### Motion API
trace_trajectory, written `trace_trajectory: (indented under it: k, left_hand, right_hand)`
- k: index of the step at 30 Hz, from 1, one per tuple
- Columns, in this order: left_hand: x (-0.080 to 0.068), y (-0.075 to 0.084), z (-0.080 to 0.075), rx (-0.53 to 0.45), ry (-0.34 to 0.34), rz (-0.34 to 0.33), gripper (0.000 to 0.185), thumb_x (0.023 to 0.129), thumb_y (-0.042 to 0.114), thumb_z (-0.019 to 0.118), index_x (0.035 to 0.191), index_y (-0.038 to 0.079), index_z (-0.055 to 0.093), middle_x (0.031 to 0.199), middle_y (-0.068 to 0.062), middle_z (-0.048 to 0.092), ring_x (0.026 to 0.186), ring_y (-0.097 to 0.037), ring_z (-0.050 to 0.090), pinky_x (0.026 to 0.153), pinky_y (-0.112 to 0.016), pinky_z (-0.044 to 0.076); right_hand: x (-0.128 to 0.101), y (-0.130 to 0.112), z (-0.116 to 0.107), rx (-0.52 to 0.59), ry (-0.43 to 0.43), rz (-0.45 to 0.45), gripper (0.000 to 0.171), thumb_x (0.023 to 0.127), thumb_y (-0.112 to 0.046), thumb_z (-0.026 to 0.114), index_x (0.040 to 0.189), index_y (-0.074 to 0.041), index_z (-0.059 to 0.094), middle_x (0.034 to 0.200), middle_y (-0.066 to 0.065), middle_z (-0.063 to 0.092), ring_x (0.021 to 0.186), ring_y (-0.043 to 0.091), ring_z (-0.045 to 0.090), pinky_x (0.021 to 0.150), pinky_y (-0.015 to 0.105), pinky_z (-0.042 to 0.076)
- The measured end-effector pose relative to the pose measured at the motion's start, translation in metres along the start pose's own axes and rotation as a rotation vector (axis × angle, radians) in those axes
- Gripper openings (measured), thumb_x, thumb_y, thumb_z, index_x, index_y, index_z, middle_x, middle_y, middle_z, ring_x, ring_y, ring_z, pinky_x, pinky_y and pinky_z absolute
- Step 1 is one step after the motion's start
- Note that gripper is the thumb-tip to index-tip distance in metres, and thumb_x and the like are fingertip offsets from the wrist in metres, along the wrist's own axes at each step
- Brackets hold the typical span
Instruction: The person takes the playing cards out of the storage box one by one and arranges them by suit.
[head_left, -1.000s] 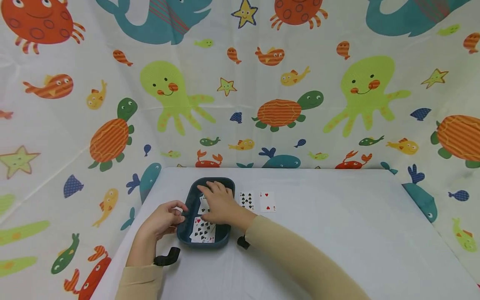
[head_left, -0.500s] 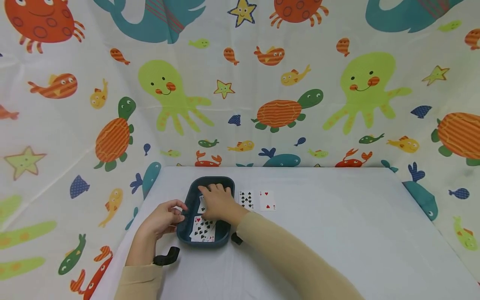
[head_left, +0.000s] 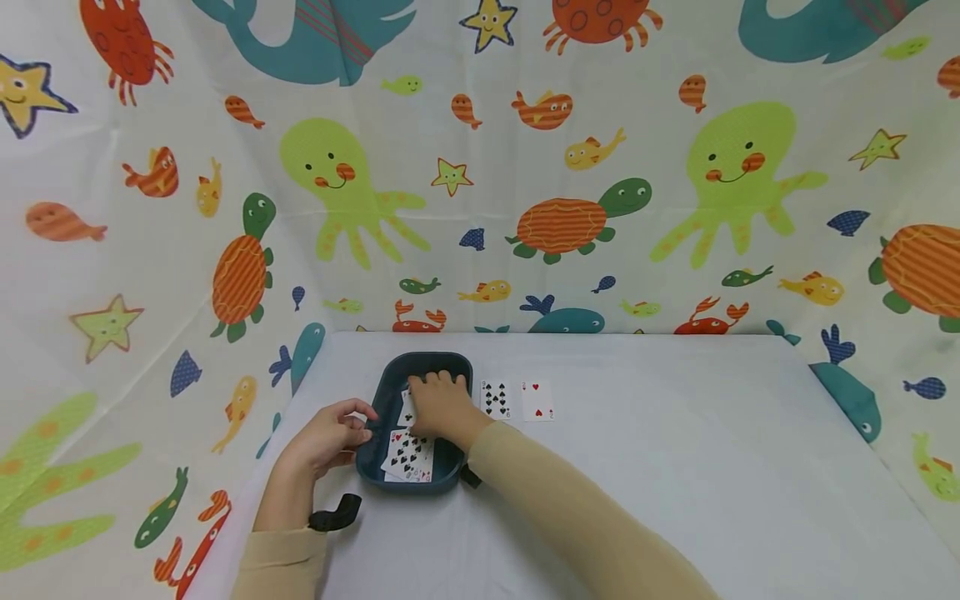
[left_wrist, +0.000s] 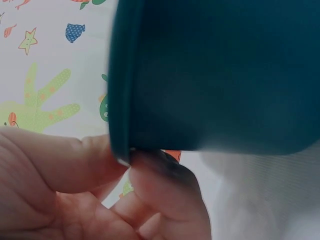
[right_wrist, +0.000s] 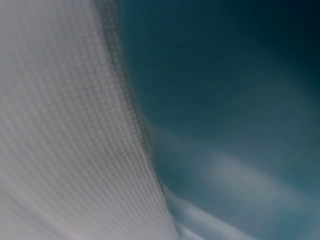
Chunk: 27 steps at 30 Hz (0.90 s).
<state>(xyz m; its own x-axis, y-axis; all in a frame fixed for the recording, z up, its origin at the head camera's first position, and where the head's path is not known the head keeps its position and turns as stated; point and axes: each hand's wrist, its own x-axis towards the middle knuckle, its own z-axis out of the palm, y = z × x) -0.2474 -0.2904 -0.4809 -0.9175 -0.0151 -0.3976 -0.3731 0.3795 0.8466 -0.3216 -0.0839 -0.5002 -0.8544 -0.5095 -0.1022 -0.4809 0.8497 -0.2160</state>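
Box: the dark teal, rounded rectangular, plastic-looking box (head_left: 408, 488) stands on the left part of the counter (head_left: 675, 458), which is covered with white cloth.
Left hand: the left hand (head_left: 326, 437) is at the left side of the box; in the left wrist view, the thumb and a bent finger pinch its rim from two sides.
Right hand: the right hand (head_left: 442, 408) reaches over the right side into the box, with bent fingers above its far part; whether these fingers grip a card, I cannot tell.
Near cards: the overlapping white paper playing cards (head_left: 409, 457) lie face up in the near part of the box, showing black spades and some red marks.
Far card: a white card with black marks (head_left: 406, 411) lies in the far part, partly covered by the right hand.
Cards outside: just to the right of the box, the white card with many black spades (head_left: 495, 400) lies face up, and beside it, a little apart, the white card with two red hearts (head_left: 537, 402).
Sleeves: both arms wear beige sleeves (head_left: 585, 517).
Background: a white curtain with colourful sea animals (head_left: 555, 150) hangs behind the counter.
Right wrist view: blurred; only pale dotted cloth and a teal surface appear.
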Motion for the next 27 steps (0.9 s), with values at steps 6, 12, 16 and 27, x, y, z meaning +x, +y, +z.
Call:
trace_trajectory:
  k: [6, 12, 16, 27]
  left_hand:
    - [-0.0017, -0.0003, 0.0003, -0.006, 0.003, 0.0, 0.031, 0.101, 0.002, 0.066, 0.132, 0.003, 0.062, 0.088, -0.007, 0.058, 0.073, -0.023, 0.058, 0.063, -0.032, 0.054]
    - [-0.0023, -0.0001, 0.0008, -0.006, 0.004, 0.006, 0.032, 0.101, 0.003, 0.067, 0.133, 0.004, 0.062, 0.089, -0.007, 0.058, 0.074, -0.024, 0.058, 0.063, -0.032, 0.054]
    - [-0.0018, -0.0004, 0.0009, -0.007, 0.005, 0.01, 0.031, 0.101, 0.004, 0.067, 0.132, 0.004, 0.062, 0.089, -0.007, 0.058, 0.075, -0.024, 0.058, 0.064, -0.032, 0.054]
    - [-0.0026, -0.0004, 0.0016, -0.009, 0.006, 0.012, 0.031, 0.1, 0.002, 0.067, 0.131, 0.003, 0.062, 0.09, -0.007, 0.058, 0.073, -0.022, 0.058, 0.063, -0.032, 0.053]
  right_hand:
    - [0.0024, -0.0013, 0.0033, -0.014, 0.001, 0.011, 0.088, 0.088, -0.05, 0.085, 0.162, -0.023, 0.046, 0.157, 0.008, 0.057, 0.144, 0.031, 0.05, 0.123, 0.063, 0.037]
    - [0.0016, -0.001, 0.0029, -0.006, 0.012, 0.016, 0.084, 0.088, -0.048, 0.086, 0.159, -0.022, 0.049, 0.154, 0.01, 0.058, 0.143, 0.032, 0.052, 0.122, 0.063, 0.038]
    - [0.0003, -0.0004, 0.0013, -0.002, 0.015, 0.023, 0.083, 0.088, -0.047, 0.085, 0.159, -0.021, 0.05, 0.154, 0.01, 0.058, 0.142, 0.032, 0.053, 0.122, 0.063, 0.039]
    - [0.003, 0.0004, 0.0001, 0.067, 0.052, -0.01, 0.087, 0.085, -0.039, 0.087, 0.161, -0.022, 0.047, 0.151, 0.008, 0.056, 0.136, 0.026, 0.053, 0.119, 0.049, 0.046]
